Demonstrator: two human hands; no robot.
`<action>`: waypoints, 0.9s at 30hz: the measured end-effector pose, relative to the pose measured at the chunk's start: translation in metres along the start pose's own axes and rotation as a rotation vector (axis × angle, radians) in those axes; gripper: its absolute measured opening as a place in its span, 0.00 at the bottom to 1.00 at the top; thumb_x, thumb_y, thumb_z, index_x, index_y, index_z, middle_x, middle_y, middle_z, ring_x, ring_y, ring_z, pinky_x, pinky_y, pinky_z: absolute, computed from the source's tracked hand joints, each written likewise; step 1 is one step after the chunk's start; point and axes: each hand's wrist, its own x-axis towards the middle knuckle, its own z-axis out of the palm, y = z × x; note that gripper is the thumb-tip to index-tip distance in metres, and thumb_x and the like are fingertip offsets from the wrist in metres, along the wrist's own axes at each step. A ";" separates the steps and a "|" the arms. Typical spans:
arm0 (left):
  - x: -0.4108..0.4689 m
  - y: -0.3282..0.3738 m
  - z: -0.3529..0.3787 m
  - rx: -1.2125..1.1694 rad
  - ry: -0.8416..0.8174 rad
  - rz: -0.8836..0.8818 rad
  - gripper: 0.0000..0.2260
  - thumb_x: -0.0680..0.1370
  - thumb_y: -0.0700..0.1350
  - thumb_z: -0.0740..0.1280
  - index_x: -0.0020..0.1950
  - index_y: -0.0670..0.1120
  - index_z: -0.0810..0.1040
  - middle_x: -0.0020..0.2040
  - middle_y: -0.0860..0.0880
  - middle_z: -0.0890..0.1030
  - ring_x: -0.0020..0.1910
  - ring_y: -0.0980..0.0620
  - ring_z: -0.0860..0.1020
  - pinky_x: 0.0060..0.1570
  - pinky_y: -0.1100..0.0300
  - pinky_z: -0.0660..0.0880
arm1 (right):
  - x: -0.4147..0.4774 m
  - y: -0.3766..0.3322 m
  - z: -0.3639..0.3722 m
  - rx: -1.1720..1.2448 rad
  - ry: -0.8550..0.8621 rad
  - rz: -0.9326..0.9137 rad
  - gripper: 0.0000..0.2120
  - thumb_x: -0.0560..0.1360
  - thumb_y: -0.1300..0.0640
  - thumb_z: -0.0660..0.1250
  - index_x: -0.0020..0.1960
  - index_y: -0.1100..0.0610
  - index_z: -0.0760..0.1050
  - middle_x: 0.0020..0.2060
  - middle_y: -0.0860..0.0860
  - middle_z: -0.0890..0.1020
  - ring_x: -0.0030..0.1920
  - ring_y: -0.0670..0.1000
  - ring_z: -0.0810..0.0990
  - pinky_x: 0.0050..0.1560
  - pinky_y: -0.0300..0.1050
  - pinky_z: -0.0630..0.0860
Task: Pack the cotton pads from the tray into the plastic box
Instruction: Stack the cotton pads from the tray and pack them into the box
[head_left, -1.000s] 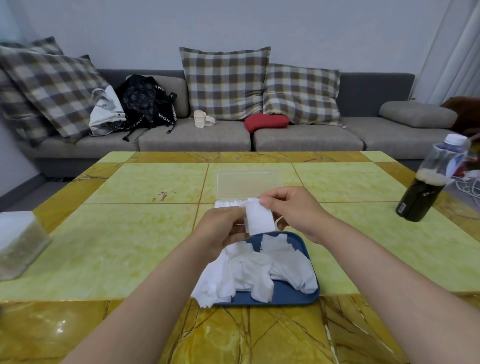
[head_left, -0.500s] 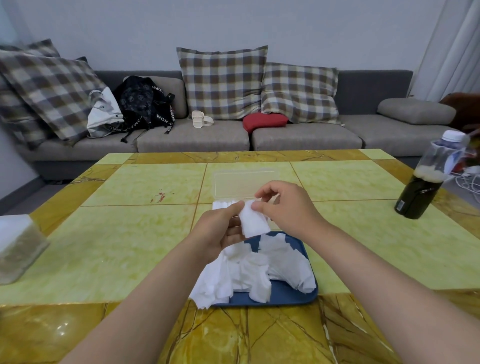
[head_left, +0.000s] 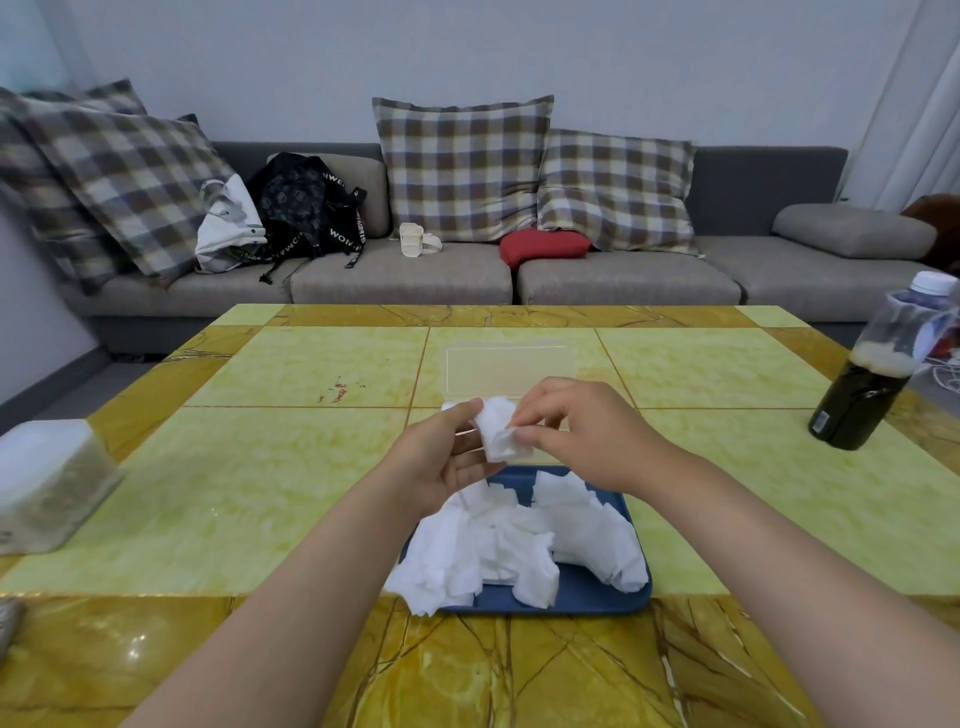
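Both hands are up over the tabletop (head_left: 260, 467): left hand (head_left: 441, 457) and right hand (head_left: 587, 431) each keep a pinching grip on one cotton pad (head_left: 496, 428). Loose pads (head_left: 519, 540) heap the blue tray (head_left: 582, 597). The plastic box (head_left: 511, 366) lies open just behind, white showing inside.

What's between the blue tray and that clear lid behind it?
In the head view, the plastic box, mostly hidden by the left hand and right hand gripping one cotton pad.
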 end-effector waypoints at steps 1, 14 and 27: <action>0.000 0.000 0.000 0.003 0.000 0.002 0.14 0.82 0.46 0.66 0.62 0.38 0.78 0.53 0.38 0.85 0.48 0.41 0.85 0.46 0.52 0.84 | -0.001 -0.001 0.001 0.061 0.024 0.047 0.05 0.78 0.55 0.70 0.47 0.48 0.85 0.41 0.37 0.82 0.40 0.44 0.80 0.39 0.34 0.73; 0.000 -0.002 -0.003 0.137 -0.139 0.001 0.08 0.78 0.35 0.69 0.57 0.34 0.80 0.52 0.39 0.86 0.45 0.47 0.85 0.46 0.58 0.84 | 0.010 -0.008 -0.015 0.562 0.392 0.420 0.08 0.82 0.58 0.63 0.49 0.51 0.80 0.41 0.51 0.84 0.27 0.49 0.76 0.27 0.42 0.69; -0.006 -0.002 0.004 0.114 -0.251 0.030 0.16 0.83 0.47 0.63 0.63 0.38 0.78 0.59 0.37 0.83 0.53 0.43 0.83 0.56 0.50 0.81 | 0.008 0.001 0.001 0.035 0.111 0.164 0.08 0.77 0.55 0.71 0.56 0.47 0.80 0.34 0.45 0.75 0.34 0.42 0.73 0.36 0.33 0.69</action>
